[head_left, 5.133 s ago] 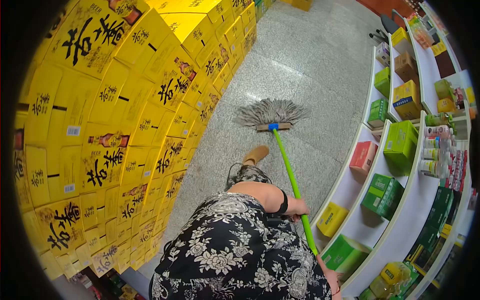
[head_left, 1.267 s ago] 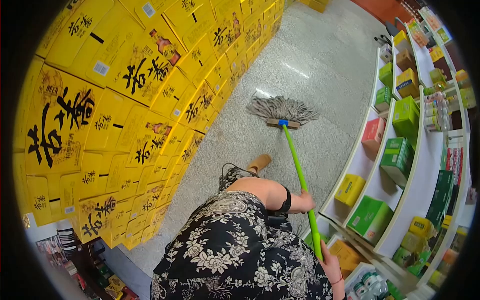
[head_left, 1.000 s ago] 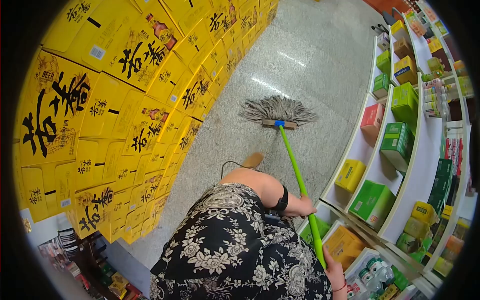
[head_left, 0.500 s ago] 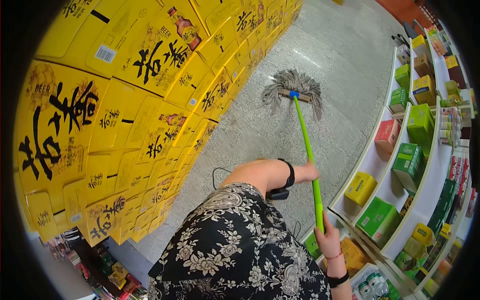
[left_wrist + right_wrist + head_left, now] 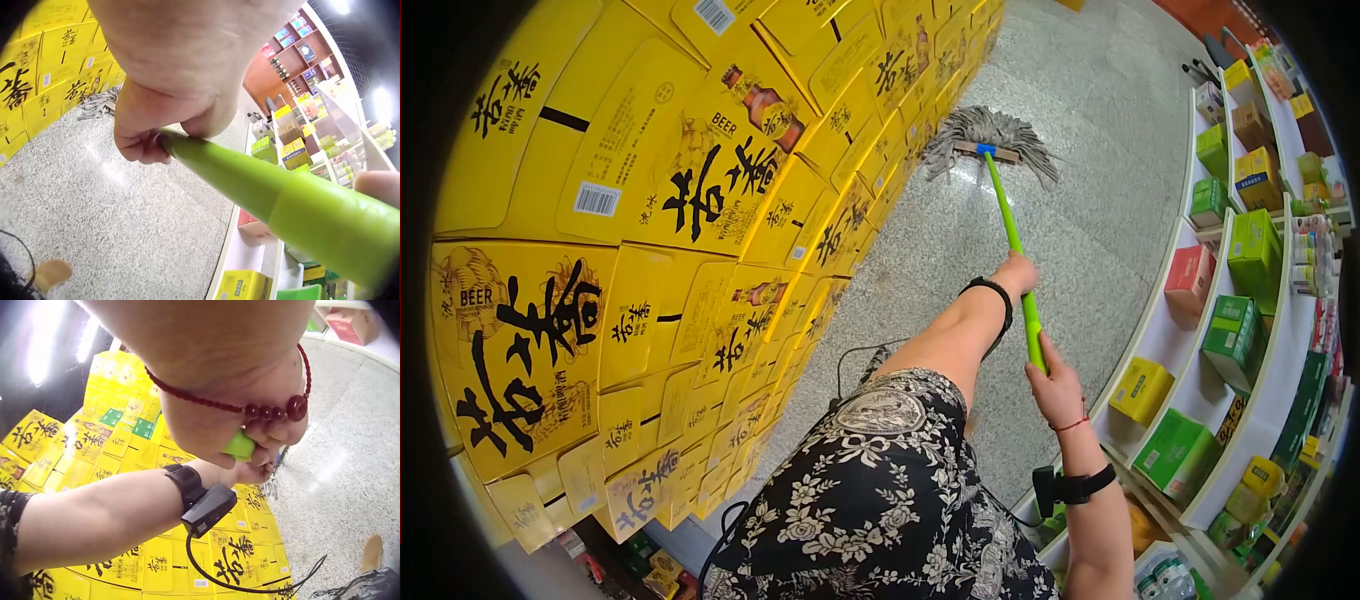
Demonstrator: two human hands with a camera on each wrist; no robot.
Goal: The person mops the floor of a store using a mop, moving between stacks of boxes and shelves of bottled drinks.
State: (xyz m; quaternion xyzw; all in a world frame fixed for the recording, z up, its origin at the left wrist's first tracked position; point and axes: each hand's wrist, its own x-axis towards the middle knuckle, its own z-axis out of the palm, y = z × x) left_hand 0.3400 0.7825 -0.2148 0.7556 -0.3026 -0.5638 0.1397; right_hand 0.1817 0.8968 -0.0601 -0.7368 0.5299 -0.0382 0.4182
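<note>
Seems like smooth plastic along the green mop handle point(image 5: 1033, 325), with a light gloss. Looks like rough, matt cloth yarn in the grey mop head point(image 5: 990, 128), and like dull wood in its crossbar point(image 5: 1006, 156). Looks like smooth printed cardboard on the yellow boxes point(image 5: 650, 120), rather shiny. Appears hard and polished over the speckled floor point(image 5: 1100, 160). Looks like matt cloth in the floral garment point(image 5: 840, 480), like glossy beads on the red bracelet point(image 5: 296, 408).
</note>
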